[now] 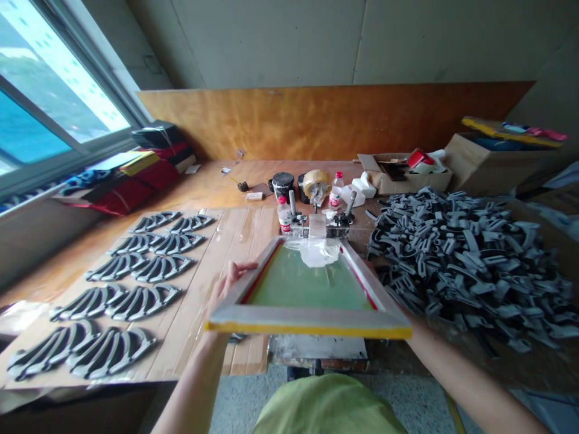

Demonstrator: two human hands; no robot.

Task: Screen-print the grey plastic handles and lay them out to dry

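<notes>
**Item 1:** a wooden screen-printing frame (307,301) with green mesh (298,283), red tape along the inner edges and a yellow near edge, seen at lower centre. It is tilted, with the near edge raised and the far end at a pair of metal hinge clamps (319,224). A sheet of clear plastic (314,252) lies on the mesh at the far end.

**Item 2:** the left hand (230,283), with fingers curled around the left rail of the frame, the rail pressed in the grip about midway along.

**Item 3:** the right hand, hidden beneath the near right corner of the frame. The right forearm (470,380) enters from lower right. Whether the frame is gripped by this hand cannot be told.

**Surroundings:** left of the frame, grey moulded pieces (108,301) are laid in paired rows on a taped cardboard sheet (226,289). To the right, a loose heap of similar grey pieces (465,265) is piled. Beyond the clamps stand a black ink tin (283,187), a roll of packing tape (315,184) and two plastic bottles (336,190). Cardboard boxes (407,181) are placed at upper right, and a window (58,90) is set at upper left.
</notes>
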